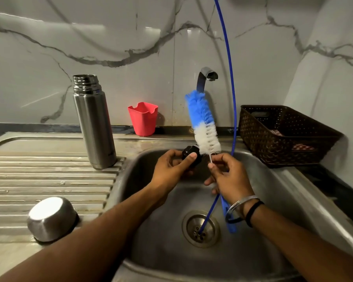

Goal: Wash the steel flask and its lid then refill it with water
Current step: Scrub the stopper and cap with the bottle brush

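Note:
The steel flask (94,123) stands upright and uncapped on the ribbed drainboard, left of the sink. Over the sink, my left hand (171,169) grips the flask's black lid (191,156). My right hand (228,178) holds a bottle brush (204,123) by its stem, blue and white bristles pointing up and touching the lid's right side. The brush's blue handle sticks out below my right wrist. An upturned steel cup (52,218) rests on the drainboard at the lower left.
The steel sink (277,200) has a drain (201,228) with a blue hose (230,78) running into it. A tap (209,75) sits on the wall above, with no water seen. A red cup (143,119) and a brown basket (283,135) stand behind.

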Motion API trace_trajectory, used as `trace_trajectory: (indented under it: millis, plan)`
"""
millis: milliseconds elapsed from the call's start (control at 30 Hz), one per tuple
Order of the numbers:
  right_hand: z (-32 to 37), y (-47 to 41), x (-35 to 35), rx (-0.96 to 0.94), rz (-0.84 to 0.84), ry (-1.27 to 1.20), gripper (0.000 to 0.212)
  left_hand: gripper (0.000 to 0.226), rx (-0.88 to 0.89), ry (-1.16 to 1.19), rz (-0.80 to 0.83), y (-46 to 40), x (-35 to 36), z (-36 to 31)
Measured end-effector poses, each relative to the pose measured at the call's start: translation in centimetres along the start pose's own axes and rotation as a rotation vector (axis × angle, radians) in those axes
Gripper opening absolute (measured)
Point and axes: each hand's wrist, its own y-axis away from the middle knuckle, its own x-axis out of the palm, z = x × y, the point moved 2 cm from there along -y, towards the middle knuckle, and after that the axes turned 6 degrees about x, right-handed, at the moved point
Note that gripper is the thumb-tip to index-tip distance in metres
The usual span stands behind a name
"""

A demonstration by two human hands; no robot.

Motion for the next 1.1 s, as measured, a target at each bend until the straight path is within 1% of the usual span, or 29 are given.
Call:
trace_trajectory:
  millis: [100, 200, 267, 367, 400, 467, 567, 667, 733, 800, 933, 1000, 1100]
  plan:
    - [-0.2, 0.0, -0.3, 0.036, 0.021, -0.028, 0.014, 0.039, 0.014, -0.119, -0.089, 0.1, -0.2, 0.5]
    - [0.1, 0.7, 0.2, 0.034, 0.087, -0.026, 0.015, 0.038, 0.053, -0.100, -0.152, 0.0, -0.7, 0.7]
    - [0.2, 1.2, 0.9, 0.045, 0.125, -0.043, 0.014, 0.040, 0.122, -0.155, -0.118, 0.1, -0.9, 0.6]
    - [0.9, 1.3, 1.5, 0.014, 0.113, -0.043, 0.011, 0.046, 0.327, -0.409, 0.006, 0.7, -0.2, 0.0]
    - [1.2, 1.3, 1.5, -0.006, 0.089, -0.039, 0.009, 0.049, 0.377, -0.453, 0.022, 0.9, 0.3, -0.3]
    - [1.5, 1.1, 1.3, -0.037, 0.038, -0.039, 0.008, 0.048, 0.411, -0.468, -0.022, 0.9, 0.9, -0.5]
    - [1.5, 1.0, 0.9, -0.071, -0.003, -0.028, 0.006, 0.040, 0.356, -0.434, -0.132, 0.3, 0.6, -0.4]
    - [1.0, 0.9, 0.5, -0.112, -0.041, 0.020, 0.010, 0.045, 0.242, -0.398, -0.281, -0.5, -0.8, -0.3]
    - [0.7, 0.8, 0.3, -0.125, -0.060, 0.044, 0.011, 0.047, 0.190, -0.290, -0.324, -1.0, -1.8, -0.7]
    - [0.7, 0.8, 0.3, -0.139, -0.060, 0.054, 0.010, 0.043, 0.152, -0.170, -0.266, -0.9, -2.3, -1.3]
    - [1.2, 1.2, 0.3, -0.192, -0.103, 0.054, 0.008, 0.043, 0.095, -0.109, -0.047, 0.0, -1.6, -1.7]
    - [1.4, 1.3, 0.3, -0.208, -0.139, 0.065, 0.006, 0.044, 0.080, -0.081, -0.006, 0.3, -1.1, -1.5]
    - [1.4, 1.3, 0.2, -0.205, -0.165, 0.055, 0.006, 0.045, 0.049, -0.065, -0.001, 0.5, -0.6, -1.5]
